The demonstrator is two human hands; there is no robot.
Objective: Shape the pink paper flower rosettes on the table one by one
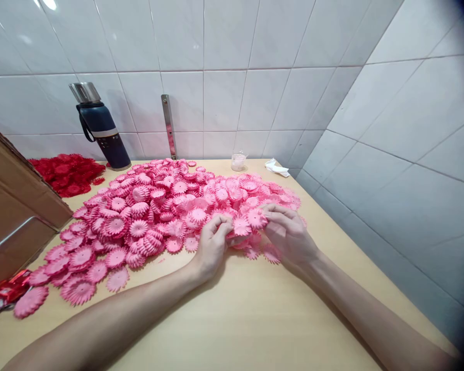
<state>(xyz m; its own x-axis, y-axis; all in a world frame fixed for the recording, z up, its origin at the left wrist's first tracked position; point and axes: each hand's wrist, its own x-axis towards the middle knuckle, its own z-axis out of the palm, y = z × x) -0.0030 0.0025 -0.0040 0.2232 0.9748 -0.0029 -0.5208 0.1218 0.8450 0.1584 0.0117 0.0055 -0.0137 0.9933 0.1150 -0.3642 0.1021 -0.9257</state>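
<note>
A pink flower piece (241, 225) sits between the two hands, just above the near edge of the heap: a round, thin disc with a fringe of narrow pointed petals, paler toward the middle. A second pink piece (257, 218) of the same kind is right beside it; whether the two overlap or merely touch, I cannot tell. The left hand (212, 245) pinches the first piece at its left side, thumb against curled forefinger. The right hand (290, 232) grasps the second at its right side, its fingers bent and close together.

Behind and to the left of the fingers spreads a large heap of pink pieces (139, 226), deeper pink on the left, lighter near the hands. Nearer than the fingers is the bare pale bench (235, 319). Beyond them stand a small clear cup (238, 161) and, right of it, a crumpled white scrap (277, 168). Far left of the fingers are a dark blue bottle (104, 131), a red pile (67, 174) and a cardboard box (19, 206).
</note>
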